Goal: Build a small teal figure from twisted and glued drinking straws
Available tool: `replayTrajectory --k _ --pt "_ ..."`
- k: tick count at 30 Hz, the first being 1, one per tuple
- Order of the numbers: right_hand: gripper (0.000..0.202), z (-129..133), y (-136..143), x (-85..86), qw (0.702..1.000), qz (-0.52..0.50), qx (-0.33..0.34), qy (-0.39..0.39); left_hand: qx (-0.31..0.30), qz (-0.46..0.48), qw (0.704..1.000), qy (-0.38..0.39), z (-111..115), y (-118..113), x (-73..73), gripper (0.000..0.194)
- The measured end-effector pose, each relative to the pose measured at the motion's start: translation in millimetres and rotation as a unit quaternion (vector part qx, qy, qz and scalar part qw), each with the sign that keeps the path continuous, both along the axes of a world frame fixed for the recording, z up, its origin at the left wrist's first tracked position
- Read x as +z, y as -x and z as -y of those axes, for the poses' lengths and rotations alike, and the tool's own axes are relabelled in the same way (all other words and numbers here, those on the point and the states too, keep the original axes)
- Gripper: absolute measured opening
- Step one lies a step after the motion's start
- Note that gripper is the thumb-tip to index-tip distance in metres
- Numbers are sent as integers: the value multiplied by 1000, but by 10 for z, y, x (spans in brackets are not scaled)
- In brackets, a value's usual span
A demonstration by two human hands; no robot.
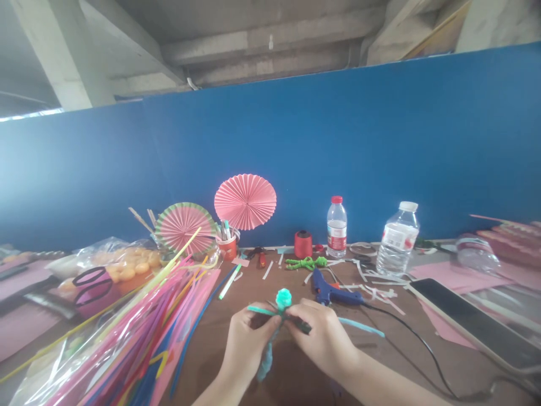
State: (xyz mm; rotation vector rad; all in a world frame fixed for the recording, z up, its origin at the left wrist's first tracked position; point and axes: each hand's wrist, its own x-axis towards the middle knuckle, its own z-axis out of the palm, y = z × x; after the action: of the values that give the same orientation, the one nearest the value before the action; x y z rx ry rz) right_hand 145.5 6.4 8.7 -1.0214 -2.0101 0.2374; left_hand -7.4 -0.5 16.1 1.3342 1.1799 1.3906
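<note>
Both hands meet over the middle of the brown table, around a small turquoise fuzzy piece (283, 298) with a rounded coiled top. My left hand (250, 334) pinches it from the left, and a turquoise strip pokes out past its fingers. On the other side my right hand (320, 332) has its fingers closed at the base of the piece, with something dark between them that I cannot make out. Below the hands hangs a paler blue fuzzy length (265, 363). A light blue stem (362, 326) extends to the right from behind my right hand.
Colourful pipe cleaners in plastic (139, 332) lie at the left. Behind the hands are a blue glue gun (333, 293), green coiled stems (306, 263), a red spool (303, 245) and two bottles (337, 231). A phone (477, 321) lies right; paper fans (245, 201) stand behind.
</note>
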Motion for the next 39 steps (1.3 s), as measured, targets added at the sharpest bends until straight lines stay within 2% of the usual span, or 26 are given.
replayTrajectory --k 14,23,27,33,39 --pt "15 -13 14 29 999 6 13 37 4 24 999 22 -7 -2 1 10" --pt "13 -16 35 55 996 -32 9 77 -3 24 1000 -2 5 -33 15 8" --pt "11 -18 45 58 991 -61 6 116 9 26 1000 2 16 -53 35 7" --pt "10 -64 37 69 960 -101 15 259 22 25 999 1 11 -39 -11 8" --pt "9 -81 30 67 952 -114 31 284 7 23 1000 3 16 -25 -14 12"
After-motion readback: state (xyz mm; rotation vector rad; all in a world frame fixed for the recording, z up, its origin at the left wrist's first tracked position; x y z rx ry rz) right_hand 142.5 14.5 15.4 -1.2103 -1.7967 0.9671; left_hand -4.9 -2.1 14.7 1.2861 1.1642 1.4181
